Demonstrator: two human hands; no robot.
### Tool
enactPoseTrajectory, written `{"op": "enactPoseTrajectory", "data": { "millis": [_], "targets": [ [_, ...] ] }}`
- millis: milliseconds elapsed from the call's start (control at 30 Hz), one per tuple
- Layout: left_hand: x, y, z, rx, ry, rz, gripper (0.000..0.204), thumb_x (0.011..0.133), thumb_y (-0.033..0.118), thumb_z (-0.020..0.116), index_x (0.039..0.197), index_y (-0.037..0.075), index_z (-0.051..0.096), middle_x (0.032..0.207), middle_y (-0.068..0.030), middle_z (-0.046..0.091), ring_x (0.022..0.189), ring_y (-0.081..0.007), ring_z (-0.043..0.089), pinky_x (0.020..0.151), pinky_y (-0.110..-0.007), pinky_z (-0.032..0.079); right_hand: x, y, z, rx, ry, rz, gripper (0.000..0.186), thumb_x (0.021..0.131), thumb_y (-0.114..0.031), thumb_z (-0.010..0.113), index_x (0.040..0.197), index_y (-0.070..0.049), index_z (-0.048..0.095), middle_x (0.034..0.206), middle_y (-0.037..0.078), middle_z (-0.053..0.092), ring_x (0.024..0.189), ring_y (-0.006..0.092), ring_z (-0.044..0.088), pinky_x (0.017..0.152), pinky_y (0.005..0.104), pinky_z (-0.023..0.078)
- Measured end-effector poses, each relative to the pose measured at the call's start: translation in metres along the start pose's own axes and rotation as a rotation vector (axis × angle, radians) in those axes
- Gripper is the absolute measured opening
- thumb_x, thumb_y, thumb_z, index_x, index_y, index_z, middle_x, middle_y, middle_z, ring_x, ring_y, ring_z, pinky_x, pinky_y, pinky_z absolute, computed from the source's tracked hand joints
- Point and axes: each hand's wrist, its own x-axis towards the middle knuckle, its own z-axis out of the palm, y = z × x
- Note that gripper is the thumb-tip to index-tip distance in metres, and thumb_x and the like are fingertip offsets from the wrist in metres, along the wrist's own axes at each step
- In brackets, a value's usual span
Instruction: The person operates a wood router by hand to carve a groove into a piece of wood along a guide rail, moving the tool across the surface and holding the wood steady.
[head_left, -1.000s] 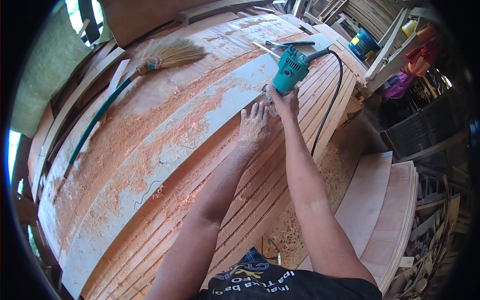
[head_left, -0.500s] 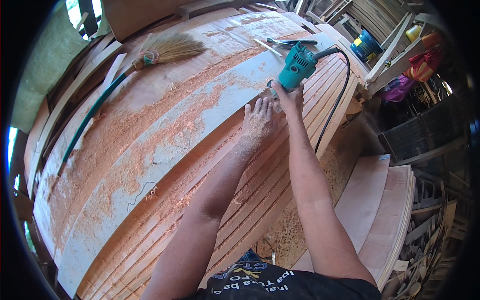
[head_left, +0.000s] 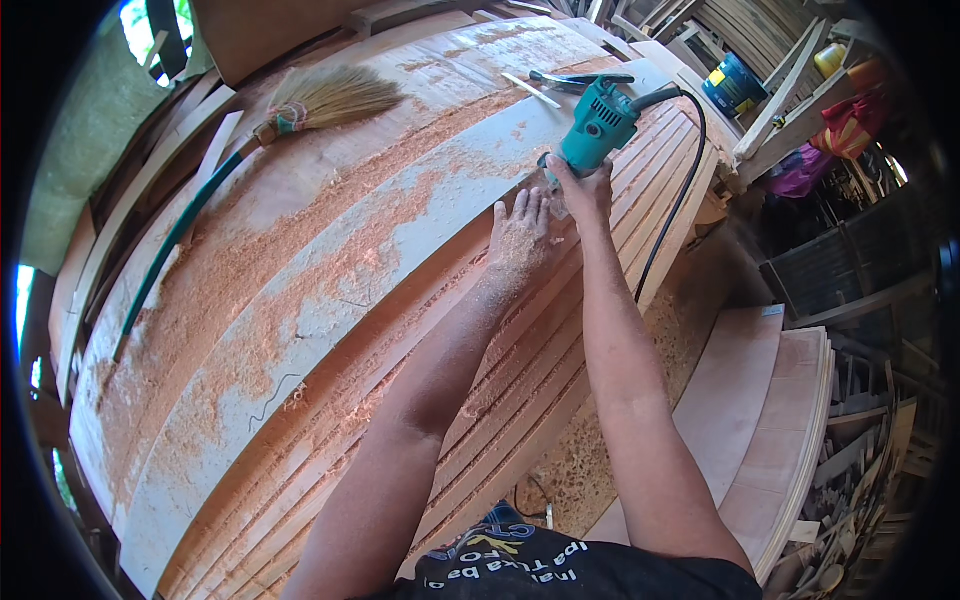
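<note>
While a vented teal router [head_left: 598,125] is gripped, upper centre, by the right hand [head_left: 584,188], the left hand [head_left: 522,235] is slightly spread.

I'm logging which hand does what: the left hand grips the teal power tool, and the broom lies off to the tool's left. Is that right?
Not quite: it is the right hand that grips the teal power tool, as the head view shows. The left hand is spread out close beside it. The broom does lie off to the tool's left.
</note>
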Motion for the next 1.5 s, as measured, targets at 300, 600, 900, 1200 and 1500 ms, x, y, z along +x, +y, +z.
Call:
{"op": "enactPoseTrajectory", "data": {
  "millis": [300, 600, 900, 1200, 1500],
  "targets": [
    [0.010, 0.003, 0.008, 0.029, 0.036, 0.003, 0.071, 0.086, 0.048, 0.054, 0.140, 0.004, 0.037, 0.149, -0.0134, 0.032, 0.138, -0.0267, 0.031, 0.102, -0.060, 0.029, 0.008, -0.003, -0.004, -0.046, 0.025, -0.012, 0.087, 0.062, -0.053, 0.079, 0.120, -0.001, 0.040, 0.107, 0.017, 0.062, 0.099, 0.0332, 0.062, 0.086, 0.0433, 0.047],
    [0.024, 0.009, 0.011, 0.017, 0.068, 0.029, 0.070, 0.085, 0.049, 0.055, 0.137, 0.003, 0.040, 0.146, -0.0144, 0.036, 0.134, -0.0270, 0.036, 0.098, -0.061, 0.030, 0.027, 0.013, -0.006, -0.007, 0.036, -0.037, 0.086, 0.062, -0.054, 0.079, 0.118, -0.001, 0.041, 0.107, 0.017, 0.063, 0.099, 0.0334, 0.062, 0.086, 0.0436, 0.047],
    [0.036, 0.007, 0.028, 0.084, 0.136, 0.050, 0.071, 0.084, 0.050, 0.055, 0.136, 0.004, 0.042, 0.145, -0.0144, 0.038, 0.134, -0.0259, 0.037, 0.098, -0.059, 0.030, 0.036, 0.013, -0.006, -0.026, 0.031, -0.038, 0.088, 0.063, -0.051, 0.080, 0.122, 0.002, 0.041, 0.108, 0.018, 0.062, 0.099, 0.0323, 0.062, 0.085, 0.0413, 0.049],
    [0.047, 0.013, 0.029, 0.062, 0.175, 0.037, 0.067, 0.085, 0.043, 0.056, 0.136, 0.002, 0.042, 0.144, -0.0162, 0.038, 0.132, -0.0274, 0.038, 0.099, -0.055, 0.030, 0.050, 0.020, -0.009, -0.049, 0.042, -0.035, 0.088, 0.062, -0.056, 0.078, 0.121, -0.001, 0.042, 0.107, 0.017, 0.063, 0.100, 0.0343, 0.062, 0.087, 0.0439, 0.047],
    [0.036, 0.002, 0.013, 0.041, 0.000, 0.061, 0.065, 0.092, 0.048, 0.044, 0.140, 0.005, 0.037, 0.150, -0.0112, 0.030, 0.137, -0.0261, 0.030, 0.106, -0.049, 0.027, 0.056, 0.017, -0.006, -0.082, 0.016, -0.013, 0.088, 0.061, -0.058, 0.078, 0.119, -0.002, 0.043, 0.108, 0.017, 0.064, 0.100, 0.0335, 0.062, 0.087, 0.0447, 0.047]
  ]
}}
